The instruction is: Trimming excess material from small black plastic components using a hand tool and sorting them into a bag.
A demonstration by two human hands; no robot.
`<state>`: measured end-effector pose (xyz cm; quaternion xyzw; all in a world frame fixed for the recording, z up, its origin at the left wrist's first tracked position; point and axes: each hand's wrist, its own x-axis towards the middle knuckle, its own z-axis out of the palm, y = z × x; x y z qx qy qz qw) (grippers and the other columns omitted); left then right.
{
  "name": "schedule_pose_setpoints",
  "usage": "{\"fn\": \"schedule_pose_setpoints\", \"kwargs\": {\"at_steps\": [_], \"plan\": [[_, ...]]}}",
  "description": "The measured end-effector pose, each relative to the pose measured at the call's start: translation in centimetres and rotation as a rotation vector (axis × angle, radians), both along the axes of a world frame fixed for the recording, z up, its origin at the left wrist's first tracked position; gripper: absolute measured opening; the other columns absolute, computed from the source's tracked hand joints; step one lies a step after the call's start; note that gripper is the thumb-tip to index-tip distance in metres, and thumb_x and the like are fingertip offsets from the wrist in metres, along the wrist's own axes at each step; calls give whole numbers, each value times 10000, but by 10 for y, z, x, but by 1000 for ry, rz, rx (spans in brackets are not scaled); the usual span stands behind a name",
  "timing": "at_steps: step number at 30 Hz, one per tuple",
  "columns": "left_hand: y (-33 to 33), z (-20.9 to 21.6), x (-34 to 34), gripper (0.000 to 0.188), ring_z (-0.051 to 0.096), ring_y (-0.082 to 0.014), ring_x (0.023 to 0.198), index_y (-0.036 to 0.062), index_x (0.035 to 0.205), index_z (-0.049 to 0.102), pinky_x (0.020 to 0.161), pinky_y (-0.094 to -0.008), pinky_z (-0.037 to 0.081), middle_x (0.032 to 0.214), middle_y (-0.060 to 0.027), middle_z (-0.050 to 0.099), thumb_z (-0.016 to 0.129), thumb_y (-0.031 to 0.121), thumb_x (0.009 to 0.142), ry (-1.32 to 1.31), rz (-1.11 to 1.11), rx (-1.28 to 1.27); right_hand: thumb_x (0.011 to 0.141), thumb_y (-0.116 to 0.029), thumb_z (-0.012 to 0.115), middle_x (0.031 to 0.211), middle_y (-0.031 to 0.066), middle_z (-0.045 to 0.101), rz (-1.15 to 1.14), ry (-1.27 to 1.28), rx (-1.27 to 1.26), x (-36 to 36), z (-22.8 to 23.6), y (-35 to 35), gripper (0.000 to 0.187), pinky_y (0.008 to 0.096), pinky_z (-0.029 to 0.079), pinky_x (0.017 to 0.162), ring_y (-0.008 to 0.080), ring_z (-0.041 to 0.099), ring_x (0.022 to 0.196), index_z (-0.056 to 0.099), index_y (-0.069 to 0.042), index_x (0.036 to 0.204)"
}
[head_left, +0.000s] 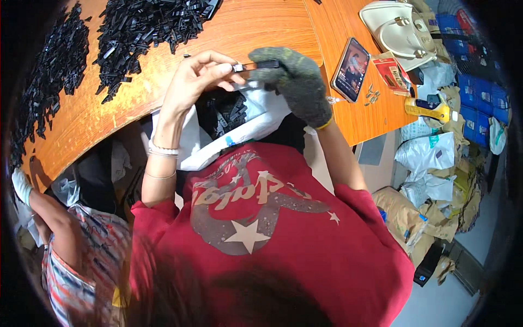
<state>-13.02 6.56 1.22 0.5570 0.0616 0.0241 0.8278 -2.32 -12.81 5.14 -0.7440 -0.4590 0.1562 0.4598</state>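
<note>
My bare left hand [204, 73], with a white bracelet at the wrist, pinches the silvery end of a small narrow piece [238, 68] between thumb and fingers. My right hand [294, 82] wears a dark grey-green glove and is closed round a small black plastic part [268, 64]. The two ends meet or nearly meet between my hands; whether they are one thing I cannot tell. Just below them, a white bag [267, 117] lies open in my lap at the table edge, with black plastic parts [223, 114] inside.
Large heaps of black plastic parts [147, 27] cover the far left of the wooden table [261, 27]. On the right lie a phone [350, 70], a red packet [391, 73], a cream handbag [397, 32] and a yellow-handled tool [430, 109]. Another person's gloved hand [22, 186] is at left.
</note>
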Motion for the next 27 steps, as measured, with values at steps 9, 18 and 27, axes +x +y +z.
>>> {"fn": "schedule_pose_setpoints", "kwargs": {"at_steps": [9, 18, 27], "plan": [[-22, -5, -4, 168, 589, -109, 522, -34, 977, 613, 436, -201, 461, 749, -73, 639, 665, 67, 853, 104, -35, -158, 816, -93, 673, 875, 81, 669, -85, 402, 50, -17, 1, -9, 213, 252, 509, 613, 123, 637, 717, 665, -10, 1011], [-23, -3, -3, 221, 529, -75, 475, -12, 869, 584, 426, -201, 397, 646, -33, 602, 731, 143, 811, 226, 34, 271, 829, -178, 672, 914, 100, 673, -44, 320, -163, -24, -1, -3, 243, 308, 513, 711, 200, 648, 773, 667, -46, 1033], [-9, 7, 49, 225, 602, -368, 646, -22, 773, 623, 620, -406, 481, 721, -172, 638, 648, 196, 822, 25, 226, 1088, 846, -255, 616, 1044, 104, 660, 86, 321, -322, -15, -25, -10, 267, 364, 506, 795, 257, 641, 881, 682, -97, 1051]]}}
